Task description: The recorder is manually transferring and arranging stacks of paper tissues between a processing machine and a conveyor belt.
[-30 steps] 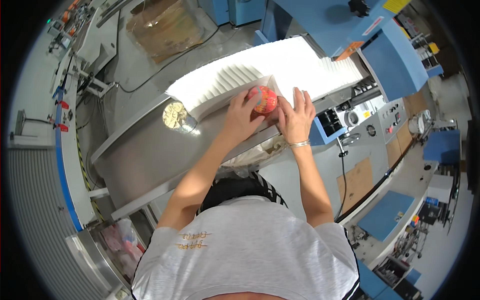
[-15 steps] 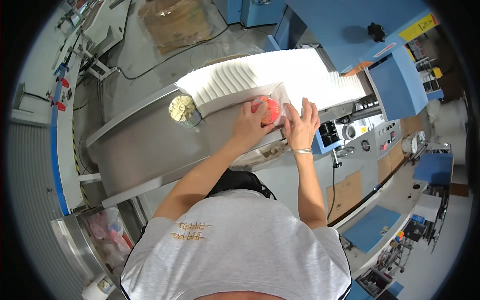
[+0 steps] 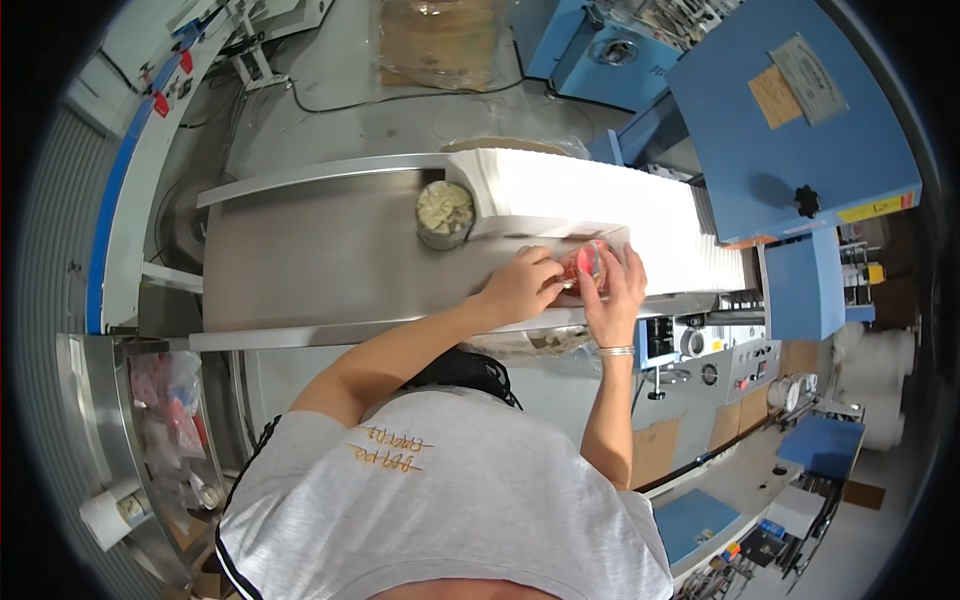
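My left hand [image 3: 523, 285] and my right hand [image 3: 613, 300] close from both sides on a short, clear-looking cylinder with red, patterned contents [image 3: 578, 264]. It is tilted over the metal trough; my fingers hide much of it, so its exact kind is unclear. The left fingertips pinch its near left side, and the right fingers wrap over its top and right side. Left of the hands, a second clear cylinder with a crumpled, pale-yellow top [image 3: 445, 208] stands upright in the trough. Beside it begins a long row of white, thin, closely packed pieces [image 3: 590, 190].
The metal trough [image 3: 310, 265] has raised rims along both long sides. A blue machine housing [image 3: 790, 120] with a black knob [image 3: 807, 201] stands at the row's right end. Beyond the trough lie a cable [image 3: 400, 97] and a plastic-wrapped cardboard box [image 3: 440, 40] on the floor.
The red cylinder has tipped, its round top turning away from facing me. The right fingers have come over it. My view has turned, shifting the trough lower and to the right.
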Demonstrator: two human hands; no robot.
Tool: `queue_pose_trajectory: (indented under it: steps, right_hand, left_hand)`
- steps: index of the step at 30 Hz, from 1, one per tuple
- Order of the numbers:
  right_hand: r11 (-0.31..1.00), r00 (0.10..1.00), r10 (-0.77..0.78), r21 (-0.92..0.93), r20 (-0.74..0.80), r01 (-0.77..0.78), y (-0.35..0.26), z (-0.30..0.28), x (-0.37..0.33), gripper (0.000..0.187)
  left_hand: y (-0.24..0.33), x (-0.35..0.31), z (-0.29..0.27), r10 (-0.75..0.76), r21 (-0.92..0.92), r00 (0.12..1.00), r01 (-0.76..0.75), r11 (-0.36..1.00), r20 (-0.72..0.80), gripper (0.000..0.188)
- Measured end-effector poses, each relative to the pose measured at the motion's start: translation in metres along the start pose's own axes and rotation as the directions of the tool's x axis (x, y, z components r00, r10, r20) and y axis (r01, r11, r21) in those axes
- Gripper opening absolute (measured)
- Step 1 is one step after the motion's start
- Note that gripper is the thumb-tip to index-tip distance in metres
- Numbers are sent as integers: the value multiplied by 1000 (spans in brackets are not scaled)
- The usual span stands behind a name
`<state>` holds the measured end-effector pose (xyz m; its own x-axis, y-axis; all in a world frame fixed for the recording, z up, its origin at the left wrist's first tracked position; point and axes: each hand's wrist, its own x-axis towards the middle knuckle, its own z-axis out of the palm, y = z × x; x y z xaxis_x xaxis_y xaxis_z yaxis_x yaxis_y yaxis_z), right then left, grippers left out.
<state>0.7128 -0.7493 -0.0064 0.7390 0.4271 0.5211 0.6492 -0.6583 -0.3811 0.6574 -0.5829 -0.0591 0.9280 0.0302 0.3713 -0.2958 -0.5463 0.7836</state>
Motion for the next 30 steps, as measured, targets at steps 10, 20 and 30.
queue_pose_trajectory:
  steps: [10,20,30]
  right_hand:
    - [965,966,-251,92,56,245,-97,114,63,31]
    - [952,957,-205,-186,203,243,-94,131,71,28]
    - [950,952,-206,-187,227,250,-81,133,77,36]
  left_hand:
    - [-41,-14,-115,-16,422,913,205,883,-409,65]
    - [-85,-13,-111,-216,148,950,253,956,-227,83]
    - [-64,-7,-141,-324,200,945,309,930,49,96]
